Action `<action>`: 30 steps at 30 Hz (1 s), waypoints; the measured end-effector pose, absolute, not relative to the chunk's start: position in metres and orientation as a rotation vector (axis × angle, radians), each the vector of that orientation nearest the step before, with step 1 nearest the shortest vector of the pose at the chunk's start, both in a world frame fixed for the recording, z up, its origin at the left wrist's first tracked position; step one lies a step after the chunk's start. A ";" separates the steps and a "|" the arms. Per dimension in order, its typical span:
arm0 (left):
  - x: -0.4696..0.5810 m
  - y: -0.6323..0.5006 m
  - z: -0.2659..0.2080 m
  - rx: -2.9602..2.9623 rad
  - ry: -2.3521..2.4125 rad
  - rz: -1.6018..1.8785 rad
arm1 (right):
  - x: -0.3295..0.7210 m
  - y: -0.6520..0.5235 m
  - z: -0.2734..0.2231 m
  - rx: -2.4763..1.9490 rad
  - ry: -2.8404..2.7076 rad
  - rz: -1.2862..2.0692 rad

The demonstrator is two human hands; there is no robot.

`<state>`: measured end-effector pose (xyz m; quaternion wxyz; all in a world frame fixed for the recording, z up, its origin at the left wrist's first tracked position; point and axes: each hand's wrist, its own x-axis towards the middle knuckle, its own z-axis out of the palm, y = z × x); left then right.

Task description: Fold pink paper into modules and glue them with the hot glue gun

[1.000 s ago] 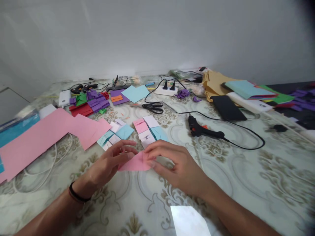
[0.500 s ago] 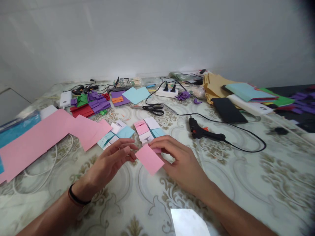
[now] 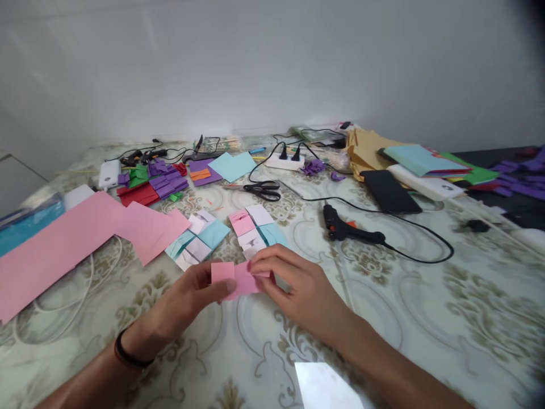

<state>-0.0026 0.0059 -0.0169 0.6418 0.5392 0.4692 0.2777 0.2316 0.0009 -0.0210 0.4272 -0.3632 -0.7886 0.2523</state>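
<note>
Between my two hands is a piece of folded pink paper (image 3: 244, 282), with a squarish flap standing at its left end. My left hand (image 3: 189, 298) pinches that end, thumb in front and fingers behind. At the other end my right hand (image 3: 293, 284) grips the paper between thumb and fingers, hiding part of it. Just beyond my hands lie two folded paper squares in several colours: one of white and light blue (image 3: 215, 233) on the left, the other of pink, white and light blue (image 3: 260, 216) on the right.
Pink sheets (image 3: 63, 250) cover the left side over a white cable (image 3: 91, 289). Black scissors (image 3: 263, 190) and a power strip (image 3: 285, 161) lie farther back. A corded glue gun (image 3: 347, 227) is to the right, near a black phone (image 3: 392, 192). White paper (image 3: 326, 386) sits in front.
My left hand has moved right and taken hold of the pink paper, where its fingers were apart before. The paper now shows opened out between both hands.
</note>
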 end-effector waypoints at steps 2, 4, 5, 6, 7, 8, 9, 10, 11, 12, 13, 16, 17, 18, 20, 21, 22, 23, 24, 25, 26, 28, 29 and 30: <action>-0.002 0.006 -0.020 1.209 1.112 0.721 | 0.232 0.001 -0.020 -0.913 -1.959 0.628; -0.002 0.006 -0.021 1.212 1.136 0.789 | 0.232 0.001 -0.020 -0.918 -1.941 0.604; -0.002 0.006 -0.021 1.223 1.137 0.807 | 0.232 0.000 -0.020 -0.922 -1.932 0.601; -0.003 0.006 -0.020 1.239 1.137 0.811 | 0.233 0.000 -0.020 -0.929 -1.923 0.610; -0.003 0.006 -0.019 1.262 1.142 0.808 | 0.232 -0.001 -0.019 -0.938 -1.915 0.631; -0.003 0.006 -0.018 1.291 1.153 0.797 | 0.232 -0.001 -0.019 -0.946 -1.911 0.662; -0.003 0.006 -0.017 1.325 1.171 0.781 | 0.231 -0.002 -0.019 -0.953 -1.910 0.696; -0.003 0.006 -0.016 1.359 1.194 0.763 | 0.231 -0.003 -0.019 -0.955 -1.909 0.726; -0.004 0.006 -0.016 1.387 1.215 0.745 | 0.230 -0.003 -0.019 -0.953 -1.911 0.749; -0.004 0.006 -0.016 1.402 1.227 0.733 | 0.230 -0.003 -0.019 -0.947 -1.912 0.759; -0.004 0.006 -0.017 1.405 1.231 0.723 | 0.229 -0.003 -0.019 -0.939 -1.913 0.761; -0.003 0.006 -0.020 1.374 1.229 0.707 | 0.229 -0.003 -0.021 -0.912 -1.922 0.736; -0.003 0.006 -0.021 1.361 1.223 0.697 | 0.229 -0.002 -0.023 -0.904 -1.931 0.730; -0.003 0.006 -0.022 1.348 1.219 0.684 | 0.229 -0.002 -0.024 -0.897 -1.944 0.728; -0.003 0.004 -0.023 1.329 1.207 0.651 | 0.228 -0.002 -0.028 -0.888 -1.970 0.731; -0.003 0.003 -0.023 1.329 1.204 0.632 | 0.228 -0.003 -0.029 -0.882 -1.978 0.734; -0.003 0.002 -0.023 1.336 1.211 0.618 | 0.227 -0.003 -0.030 -0.875 -1.982 0.740; -0.003 0.001 -0.024 1.350 1.226 0.606 | 0.227 -0.003 -0.031 -0.867 -1.984 0.750; -0.003 0.000 -0.024 1.368 1.248 0.597 | 0.226 -0.003 -0.031 -0.862 -1.985 0.765; -0.003 0.000 -0.025 1.391 1.266 0.589 | 0.225 -0.003 -0.031 -0.857 -1.982 0.779; -0.003 -0.001 -0.025 1.416 1.275 0.590 | 0.225 -0.003 -0.031 -0.856 -1.979 0.793; -0.002 -0.001 -0.025 1.480 1.260 0.624 | 0.224 -0.003 -0.029 -0.866 -1.971 0.817; -0.001 -0.001 -0.024 1.526 1.242 0.658 | 0.225 -0.003 -0.029 -0.879 -1.964 0.825; -0.001 -0.001 -0.023 1.580 1.223 0.698 | 0.225 -0.003 -0.028 -0.894 -1.959 0.831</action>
